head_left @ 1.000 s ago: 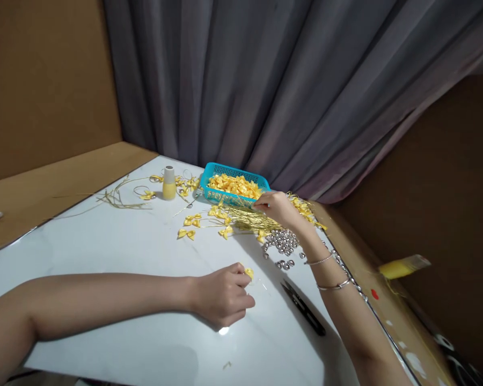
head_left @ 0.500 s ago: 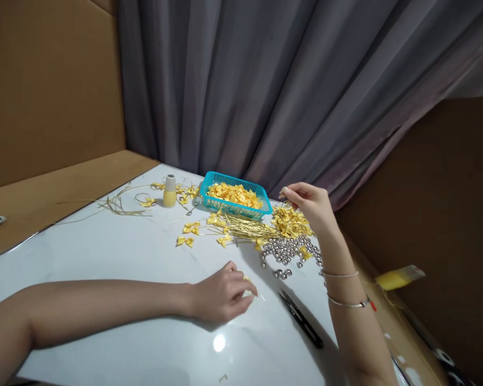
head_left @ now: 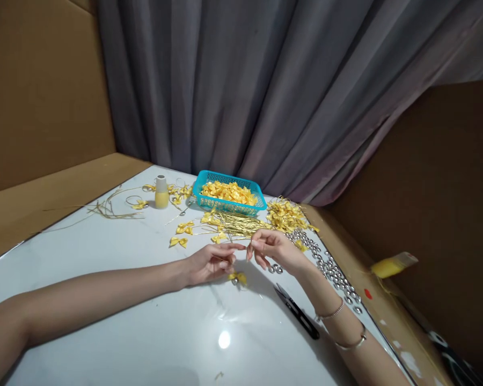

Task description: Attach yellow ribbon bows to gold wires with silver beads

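My left hand is closed in a pinch over the middle of the white table. Just below its fingertips is a yellow ribbon bow with a silver bead; a thin gold wire tie seems to run from the bow into the fingers. My right hand faces it, fingers bent and thumb close to the forefinger, near the left fingertips. Whatever sits in that right pinch is too small to make out. Black thread snips lie below the right hand. Silver beads spread beside the right forearm.
A blue basket full of yellow bows stands at the back. Before it lie a bundle of gold wire ties and a heap of bows. A yellow bottle stands left, near loose gold wires. Cardboard walls flank a grey curtain.
My right hand has come down and left from above the bow heap to meet my left hand. My left hand has lifted slightly away and turned, so its bow with the bead now shows.
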Demonstrator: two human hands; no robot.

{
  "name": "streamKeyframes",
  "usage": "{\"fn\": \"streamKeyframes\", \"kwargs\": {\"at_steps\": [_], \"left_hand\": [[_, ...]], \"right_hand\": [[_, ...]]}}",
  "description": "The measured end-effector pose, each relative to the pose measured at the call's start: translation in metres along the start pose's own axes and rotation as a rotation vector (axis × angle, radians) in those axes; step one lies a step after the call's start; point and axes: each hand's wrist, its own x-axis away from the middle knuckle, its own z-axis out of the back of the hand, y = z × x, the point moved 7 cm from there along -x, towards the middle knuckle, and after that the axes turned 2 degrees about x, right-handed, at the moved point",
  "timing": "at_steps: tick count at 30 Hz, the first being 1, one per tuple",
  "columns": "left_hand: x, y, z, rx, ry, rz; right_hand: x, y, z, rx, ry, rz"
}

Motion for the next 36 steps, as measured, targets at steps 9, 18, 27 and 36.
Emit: {"fn": "streamKeyframes", "kwargs": {"at_steps": [9,18,27,36], "left_hand": [[-0.002,0.005,0.009,0.104,0.033,-0.01],[0.003,0.003,-0.003,0.107,-0.101,-0.011],[0.0,-0.001,0.0,-0.045,-0.064,0.034],[0.001,-0.015,-0.003,-0.251,-0.161,0.22]], "right_hand": [[-0.004,0.014,0.009,-0.114,0.06,-0.028],[-0.006,0.03,0.021,-0.092,0.156,-0.1],[-0.005,0.032,0.03,-0.219,0.237,-0.147],[-0.002,0.02,0.019,-0.309,0.196,-0.144]]}}
